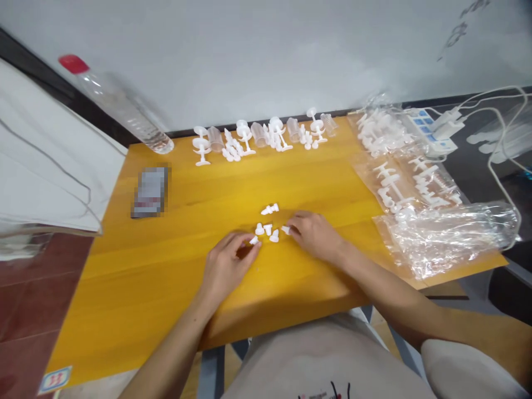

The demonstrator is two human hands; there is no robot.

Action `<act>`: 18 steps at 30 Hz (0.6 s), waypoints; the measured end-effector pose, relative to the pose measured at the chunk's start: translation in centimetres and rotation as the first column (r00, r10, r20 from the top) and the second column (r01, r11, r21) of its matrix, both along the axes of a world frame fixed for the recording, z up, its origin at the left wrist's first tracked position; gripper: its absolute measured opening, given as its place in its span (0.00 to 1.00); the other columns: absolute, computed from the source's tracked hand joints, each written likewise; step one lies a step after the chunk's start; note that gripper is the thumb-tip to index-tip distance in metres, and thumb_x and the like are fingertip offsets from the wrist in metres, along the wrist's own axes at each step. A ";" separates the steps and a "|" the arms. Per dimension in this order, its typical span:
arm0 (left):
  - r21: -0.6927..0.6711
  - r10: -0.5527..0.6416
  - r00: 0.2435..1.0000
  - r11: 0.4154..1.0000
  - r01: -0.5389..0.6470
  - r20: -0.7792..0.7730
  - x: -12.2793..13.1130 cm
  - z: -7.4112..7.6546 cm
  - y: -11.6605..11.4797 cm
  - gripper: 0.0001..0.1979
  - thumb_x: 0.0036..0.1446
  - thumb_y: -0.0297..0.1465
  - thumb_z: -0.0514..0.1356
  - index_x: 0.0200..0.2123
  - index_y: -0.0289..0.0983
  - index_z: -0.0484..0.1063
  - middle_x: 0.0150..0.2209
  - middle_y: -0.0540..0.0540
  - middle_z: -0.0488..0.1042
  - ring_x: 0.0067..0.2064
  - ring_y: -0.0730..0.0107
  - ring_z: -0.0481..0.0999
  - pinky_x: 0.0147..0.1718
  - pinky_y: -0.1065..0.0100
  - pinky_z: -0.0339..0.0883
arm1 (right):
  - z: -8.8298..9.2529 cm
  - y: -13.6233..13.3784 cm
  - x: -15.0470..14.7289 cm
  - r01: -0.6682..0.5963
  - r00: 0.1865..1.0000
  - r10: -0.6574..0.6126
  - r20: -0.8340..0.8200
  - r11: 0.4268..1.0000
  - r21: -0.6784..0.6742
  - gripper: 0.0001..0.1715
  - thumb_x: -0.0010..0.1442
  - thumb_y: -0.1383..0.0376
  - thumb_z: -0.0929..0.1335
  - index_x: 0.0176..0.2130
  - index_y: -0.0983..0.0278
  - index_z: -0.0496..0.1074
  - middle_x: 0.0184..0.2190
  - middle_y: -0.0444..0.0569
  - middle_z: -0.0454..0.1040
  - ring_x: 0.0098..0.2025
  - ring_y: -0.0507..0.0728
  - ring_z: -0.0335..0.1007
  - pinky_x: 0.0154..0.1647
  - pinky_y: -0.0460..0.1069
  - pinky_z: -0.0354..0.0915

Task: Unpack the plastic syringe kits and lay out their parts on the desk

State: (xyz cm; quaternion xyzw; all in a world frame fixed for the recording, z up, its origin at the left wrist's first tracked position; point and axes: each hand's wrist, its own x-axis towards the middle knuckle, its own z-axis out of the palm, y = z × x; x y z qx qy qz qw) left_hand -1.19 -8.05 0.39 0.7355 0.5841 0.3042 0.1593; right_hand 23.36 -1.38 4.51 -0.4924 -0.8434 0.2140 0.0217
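Observation:
Both hands rest on a yellow wooden table (pixel 166 260), close together near its middle. My left hand (pixel 228 265) pinches a small white plastic piece (pixel 254 240) at its fingertips. My right hand (pixel 316 235) pinches another small white plastic piece (pixel 285 229). Between the hands lie three loose white plastic pieces (pixel 267 231), and a longer white piece (pixel 270 209) lies just beyond them.
A row of white plastic stemmed parts and clear cups (pixel 261 137) stands along the far edge. A clear water bottle with a red cap (pixel 120 105) leans at the back left. A blurred dark card (pixel 150 192) lies left. Plastic bags of white parts (pixel 415 188) and a power strip (pixel 432 130) are right.

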 end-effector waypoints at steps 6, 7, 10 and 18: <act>-0.081 -0.046 0.974 0.995 0.066 0.222 -0.2 1.6 0.5 0.05 0.66 0.35 0.64 0.40 0.41 0.79 0.42 0.47 0.82 0.37 0.70 0.82 0.40 0.68 0.79 | 0.2 -0.3 2.6 0.100 0.994 -0.100 -0.053 0.995 -0.007 0.16 0.68 0.74 0.64 0.49 0.68 0.79 0.48 0.57 0.78 0.47 0.58 0.77 0.52 0.51 0.68; -0.093 -0.029 0.964 0.994 0.055 0.264 -0.1 1.9 0.8 0.06 0.65 0.36 0.64 0.39 0.41 0.78 0.44 0.46 0.82 0.38 0.69 0.82 0.42 0.66 0.79 | 0.3 -0.3 2.7 0.079 0.995 -0.080 -0.066 0.997 -0.013 0.16 0.67 0.74 0.65 0.49 0.68 0.79 0.50 0.58 0.78 0.48 0.58 0.77 0.54 0.51 0.68; -0.162 0.039 0.931 0.987 0.022 0.362 0.6 2.6 2.4 0.09 0.62 0.39 0.66 0.39 0.41 0.76 0.44 0.46 0.83 0.40 0.66 0.84 0.45 0.63 0.80 | 0.5 -0.2 2.1 0.034 0.998 -0.034 -0.048 0.999 -0.020 0.13 0.68 0.70 0.66 0.48 0.70 0.79 0.51 0.61 0.77 0.50 0.60 0.76 0.55 0.52 0.68; -0.310 0.043 0.873 0.943 0.125 0.485 4.4 6.4 10.6 0.17 0.55 0.39 0.69 0.46 0.39 0.75 0.41 0.45 0.83 0.40 0.63 0.84 0.38 0.66 0.78 | 4.8 4.7 4.5 0.172 0.983 -0.163 -0.079 0.978 0.119 0.11 0.67 0.70 0.67 0.38 0.67 0.80 0.41 0.55 0.80 0.41 0.57 0.77 0.47 0.50 0.70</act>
